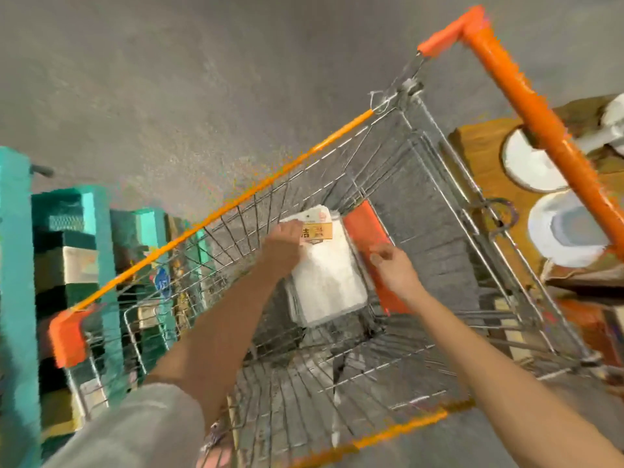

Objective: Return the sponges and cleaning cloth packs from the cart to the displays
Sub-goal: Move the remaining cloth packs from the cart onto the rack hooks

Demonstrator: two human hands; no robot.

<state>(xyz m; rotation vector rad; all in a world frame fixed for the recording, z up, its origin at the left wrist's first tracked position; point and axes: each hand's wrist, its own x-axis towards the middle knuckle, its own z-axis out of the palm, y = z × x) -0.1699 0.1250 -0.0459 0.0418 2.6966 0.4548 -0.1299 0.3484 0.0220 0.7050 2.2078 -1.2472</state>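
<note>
Gripped by one edge in the left hand (283, 248), with the right hand (395, 268) loose and empty, the limp white cloth pack (327, 282) could be snagged on the cart (256, 190) wires.

Warm, fairly even indoor light, moderately bright, with only faint, soft shadows. The whole view is smeared by motion blur and blocky speckle, heaviest along the cart's orange rail (236, 206) and the teal shelves (17, 298) at the left. The white pack (327, 285) is washed out, its detail lost. Wide-angle distortion bows straight lines near the edges. The left hand (283, 246) and right hand (395, 270) look soft-edged.
</note>
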